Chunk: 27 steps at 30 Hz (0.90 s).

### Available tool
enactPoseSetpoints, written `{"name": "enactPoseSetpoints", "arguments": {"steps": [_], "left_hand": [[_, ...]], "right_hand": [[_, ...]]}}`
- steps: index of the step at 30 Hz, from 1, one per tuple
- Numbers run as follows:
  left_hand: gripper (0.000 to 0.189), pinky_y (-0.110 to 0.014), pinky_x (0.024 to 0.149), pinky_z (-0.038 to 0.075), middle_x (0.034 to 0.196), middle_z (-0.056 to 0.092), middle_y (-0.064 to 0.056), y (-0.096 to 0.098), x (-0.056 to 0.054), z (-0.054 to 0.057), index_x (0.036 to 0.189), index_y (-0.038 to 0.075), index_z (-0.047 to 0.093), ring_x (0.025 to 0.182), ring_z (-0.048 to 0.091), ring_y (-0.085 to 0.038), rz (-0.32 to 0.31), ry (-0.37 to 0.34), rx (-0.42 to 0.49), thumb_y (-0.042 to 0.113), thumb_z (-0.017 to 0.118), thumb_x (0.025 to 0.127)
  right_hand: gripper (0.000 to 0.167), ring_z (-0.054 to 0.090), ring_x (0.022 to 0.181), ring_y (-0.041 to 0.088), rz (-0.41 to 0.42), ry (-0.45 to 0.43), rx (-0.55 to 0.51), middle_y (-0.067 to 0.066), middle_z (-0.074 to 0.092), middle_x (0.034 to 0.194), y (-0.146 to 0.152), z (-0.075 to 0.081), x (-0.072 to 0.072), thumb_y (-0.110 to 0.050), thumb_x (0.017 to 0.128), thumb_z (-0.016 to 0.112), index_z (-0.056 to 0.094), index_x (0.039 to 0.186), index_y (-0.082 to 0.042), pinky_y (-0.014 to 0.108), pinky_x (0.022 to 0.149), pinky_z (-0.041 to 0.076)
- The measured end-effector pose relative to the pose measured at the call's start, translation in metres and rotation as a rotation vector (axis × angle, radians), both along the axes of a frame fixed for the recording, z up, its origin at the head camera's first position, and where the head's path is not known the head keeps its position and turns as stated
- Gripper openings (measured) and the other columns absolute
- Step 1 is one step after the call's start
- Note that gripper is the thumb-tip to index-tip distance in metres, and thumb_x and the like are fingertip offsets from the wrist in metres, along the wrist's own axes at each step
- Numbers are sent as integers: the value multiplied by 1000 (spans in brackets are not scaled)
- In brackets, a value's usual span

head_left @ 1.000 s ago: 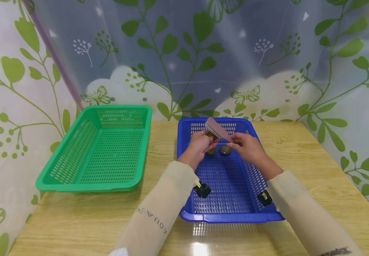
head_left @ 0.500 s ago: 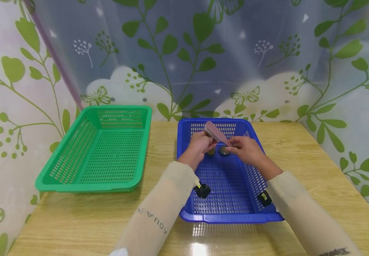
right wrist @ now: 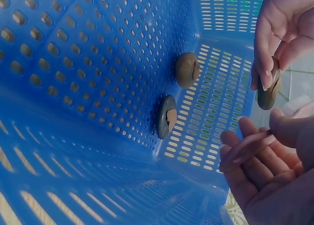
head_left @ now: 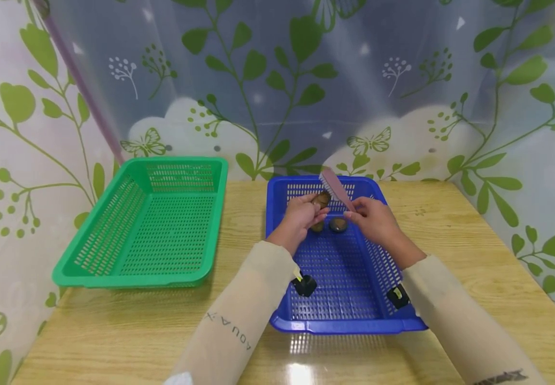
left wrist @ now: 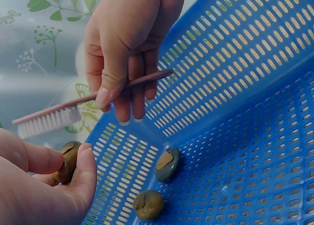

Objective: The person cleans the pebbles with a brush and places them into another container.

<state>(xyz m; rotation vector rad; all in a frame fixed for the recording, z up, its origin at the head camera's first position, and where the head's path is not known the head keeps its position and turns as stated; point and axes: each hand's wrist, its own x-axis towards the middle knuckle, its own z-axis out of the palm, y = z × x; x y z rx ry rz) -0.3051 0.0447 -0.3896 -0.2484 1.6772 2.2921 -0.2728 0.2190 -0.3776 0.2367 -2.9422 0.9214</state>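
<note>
Pink is the colour of the brush (head_left: pixel 336 190) in my right hand (head_left: pixel 374 218), its handle pinched between my thumb and fingers, with the end poking out past them and the white bristles (left wrist: pixel 51 123) turned towards my left hand (head_left: pixel 301 217). That left hand grasps a brown stone (head_left: pixel 323 199) between thumb and fingertips, holding it up over the far end of the blue basket (head_left: pixel 345 326). Bristles and stone are close together, though the wrist views show a small gap between them. Below my hands, two more stones lie on the basket's floor near its far wall: a dark, flattish stone (head_left: pixel 338 225) with a tan patch on its face, and a rounder, olive-brown stone (head_left: pixel 318 227) to its left, partly covered by my left hand from where I look down. Those two lie near each other without touching. To my left, well apart from the blue one, a green basket (head_left: pixel 138 281) with slotted sides sits on the pale wooden table (head_left: pixel 455 256). My cream sleeves (head_left: pixel 251 283) reach in from the near side, dark lettering on the left one, and a black device (head_left: pixel 305 286) shows at each wrist. Behind everything hangs a curtain (head_left: pixel 277 80) printed with green leaves and butterflies.
</note>
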Motion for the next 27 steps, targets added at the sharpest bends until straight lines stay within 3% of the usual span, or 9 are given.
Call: {"name": "enactPoseSetpoints", "arguments": {"steps": [1, 9, 21, 27], "left_hand": [[48, -29, 87, 54, 119, 64, -20, 0, 1, 3, 143, 3, 47, 104, 66, -25, -3, -17, -11, -10, 46, 96], [46, -24, 78, 55, 123, 63, -19, 1, 4, 3, 139, 5, 52, 96, 65, -20, -9, -2, -31, -9, 45, 96], [32, -29, 84, 55, 97, 66, -14, 1, 5, 6, 124, -4, 62, 78, 60, -15, -3, -6, -27, -8, 48, 96], [34, -30, 84, 55, 103, 68, -17, 2, 6, 5, 128, -1, 61, 79, 61, -15, -1, -7, -27, -6, 47, 97]], "right_hand": [[34, 62, 106, 39, 2, 4, -8, 26, 66, 113, 0, 0, 0, -22, 98, 59, 59, 118, 6, 52, 88, 48], [35, 61, 109, 38, 44, 13, -12, 24, 65, 116, -4, 0, 2, -23, 97, 60, 60, 121, 4, 52, 89, 48], [32, 64, 106, 35, 125, -32, -9, 21, 68, 112, -4, -1, 2, -19, 97, 62, 63, 120, 2, 51, 87, 50], [33, 63, 108, 37, 104, -44, 16, 21, 68, 114, -3, -1, 2, -19, 97, 62, 63, 121, 3, 51, 88, 49]]}}
